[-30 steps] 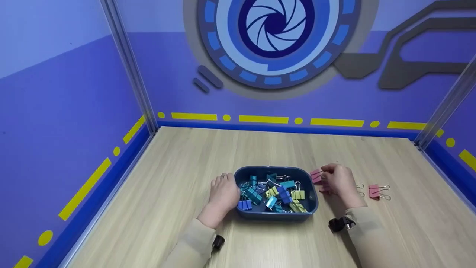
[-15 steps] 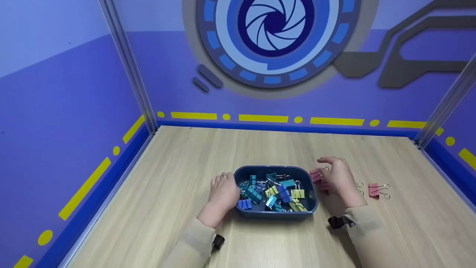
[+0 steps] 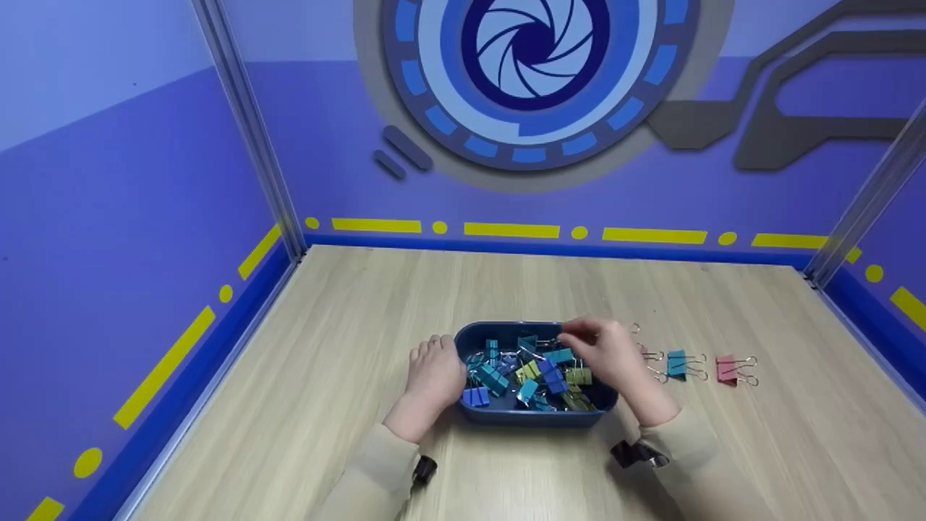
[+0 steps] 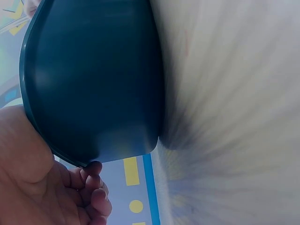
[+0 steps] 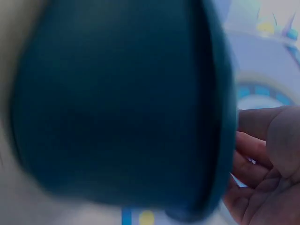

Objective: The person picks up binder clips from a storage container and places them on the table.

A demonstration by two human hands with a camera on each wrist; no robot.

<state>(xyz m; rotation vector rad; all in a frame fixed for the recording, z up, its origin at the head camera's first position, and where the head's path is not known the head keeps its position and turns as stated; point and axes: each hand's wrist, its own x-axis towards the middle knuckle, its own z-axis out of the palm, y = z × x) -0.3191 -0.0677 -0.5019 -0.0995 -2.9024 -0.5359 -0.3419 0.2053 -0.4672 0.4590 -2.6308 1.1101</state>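
Note:
A dark blue box (image 3: 521, 418) holds several binder clips in teal, blue and yellow. My left hand (image 3: 436, 376) grips its left rim; in the left wrist view, the palm of the left hand (image 4: 42, 187) lies against the rim of the box (image 4: 26, 79), fingers curled by the edge. Over the box's back right part is my right hand (image 3: 608, 354), fingers bent and parted, nothing visible held, near a teal clip (image 3: 558, 356). In the right wrist view, the box (image 5: 117, 108) hides the fingertips of the right hand (image 5: 267, 164).
Right of the box, a teal clip (image 3: 676, 365) and a pink clip (image 3: 726, 370) lie on the wooden table (image 3: 362, 311). Wire handles of other clips show beside my right hand. Blue-purple panels (image 3: 304, 145) stand around the back and sides.
My right hand has let go of a pink clip on the table and moved left over the box, uncovering the teal clip on the table. My left hand has stayed put.

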